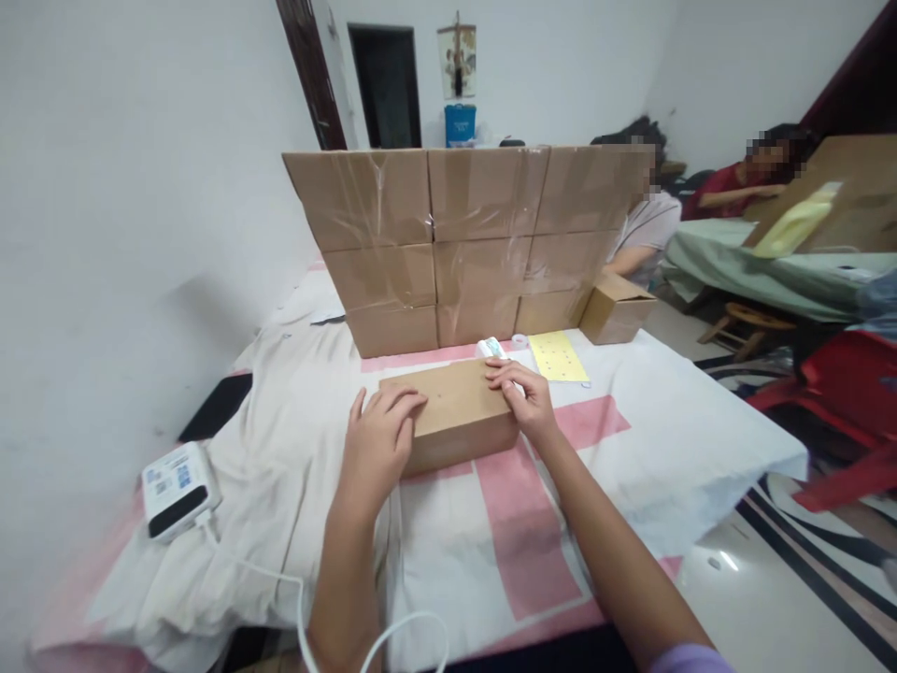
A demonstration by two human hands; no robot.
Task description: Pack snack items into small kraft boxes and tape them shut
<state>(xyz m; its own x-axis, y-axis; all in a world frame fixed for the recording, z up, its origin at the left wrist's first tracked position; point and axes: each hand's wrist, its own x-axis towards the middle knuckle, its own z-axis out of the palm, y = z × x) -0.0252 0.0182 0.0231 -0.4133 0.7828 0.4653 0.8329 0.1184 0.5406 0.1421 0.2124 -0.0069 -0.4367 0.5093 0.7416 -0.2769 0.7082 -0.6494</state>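
The box [459,416] lies on the cloth [617,458], in front of the person and near the stack [483,234] of boxes, and both hands are on it. The left hand [377,435] is laid over its left end, the fingers bent and a little apart, with the thumb low at the near side. The right hand [527,397] is at the other end; its fingers are close together at the far edge of the top, and the thumb lies behind them on the top, near the right end. I cannot tell whether the hands press, clamp the box or only rest there. In my judgement, the step in hand is to steady or square this box while its top lies flat. To lift it from here would call for a firm hold at both ends, with the box kept level; to fasten it, one hand should stay on the top while the other is freed. The small ring [519,341], which may be tape, is just beyond the right hand, between the white thing [491,348] and the yellow sheet [559,358]. At the right of the stack stands a second box [613,313].
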